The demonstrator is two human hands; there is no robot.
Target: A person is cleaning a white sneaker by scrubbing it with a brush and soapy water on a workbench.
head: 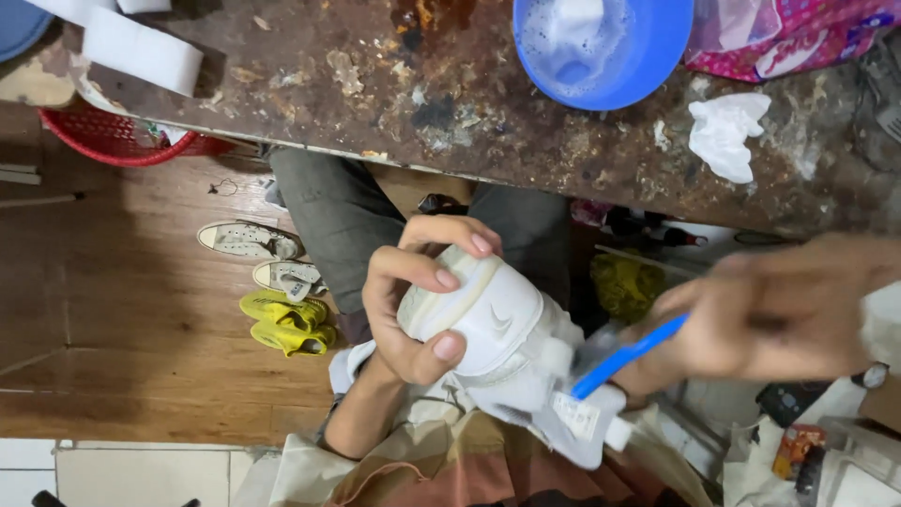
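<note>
My left hand (pixel 413 300) grips the toe end of a white sneaker (pixel 497 329), holding it over my lap. Its tongue and inner label point toward my right. My right hand (pixel 779 314), blurred by motion, holds a blue-handled brush (pixel 627 355) whose head reaches the shoe's opening near the tongue. The brush bristles are hidden in the blur.
A stained brown worktable (pixel 450 103) spans the top, bearing a blue bowl of soapy water (pixel 601 47), a crumpled white tissue (pixel 723 136), white sponge blocks (pixel 141 47) and a pink bag (pixel 798 38). Below left on the wooden floor lie white sneakers (pixel 249 239), yellow shoes (pixel 286 324) and a red basket (pixel 113 136).
</note>
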